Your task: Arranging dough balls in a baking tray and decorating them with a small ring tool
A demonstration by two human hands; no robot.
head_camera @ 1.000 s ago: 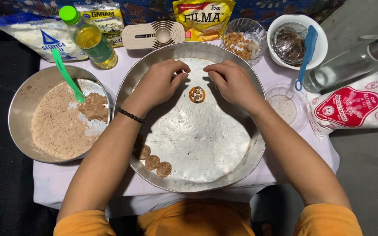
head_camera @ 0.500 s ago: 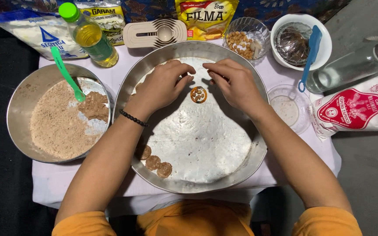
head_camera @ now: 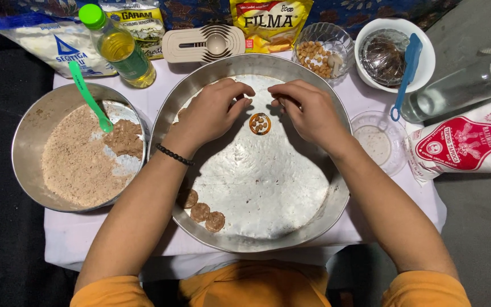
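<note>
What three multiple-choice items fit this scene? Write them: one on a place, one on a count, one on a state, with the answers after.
1. Where does the green spoon rest?
A. In the steel bowl of brown dough crumbs
B. In the white bowl
C. On the large round tray

2. How many flat brown cookie discs lie at the near left rim of the large round tray?
A. One
B. Three
C. Six

3. What state is the oil bottle in?
A. Lying open
B. Upright without a cap
C. Upright with its green cap on

Answers: A, its handle leans out of that bowl; B, three discs sit in a row there, apart from the ring-shaped piece with nuts between the left hand and right hand; C, the cap sits on the standing bottle.
</note>
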